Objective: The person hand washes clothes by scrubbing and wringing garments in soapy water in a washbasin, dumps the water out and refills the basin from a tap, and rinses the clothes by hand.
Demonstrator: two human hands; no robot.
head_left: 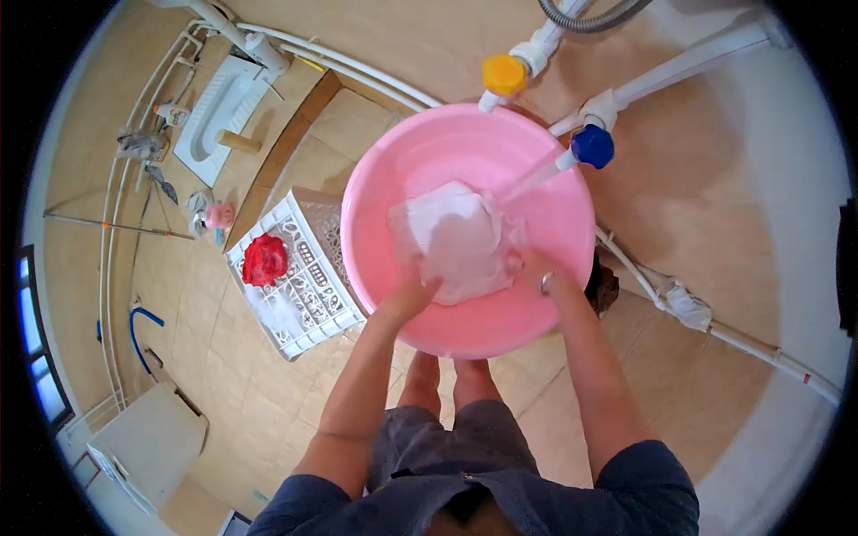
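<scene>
A large pink basin (375,161) stands in front of me, with a pale, wet cloth (460,237) spread inside it. Water runs from the tap with the blue handle (593,146) toward the cloth. At the cloth's lower left edge is my left hand (413,293), its thumb apart from the other fingers, which are partly hidden. My right hand (534,266) is at the cloth's right edge, a ring-shaped silver band on its wrist. Its fingers are bent around an edge of the cloth.
Left of the basin is a white plastic crate (313,308) with a red item (265,260) on it. A yellow-handled tap (504,75) sits above the basin. Pipes run along the wall, and a squat toilet (214,116) is at the upper left.
</scene>
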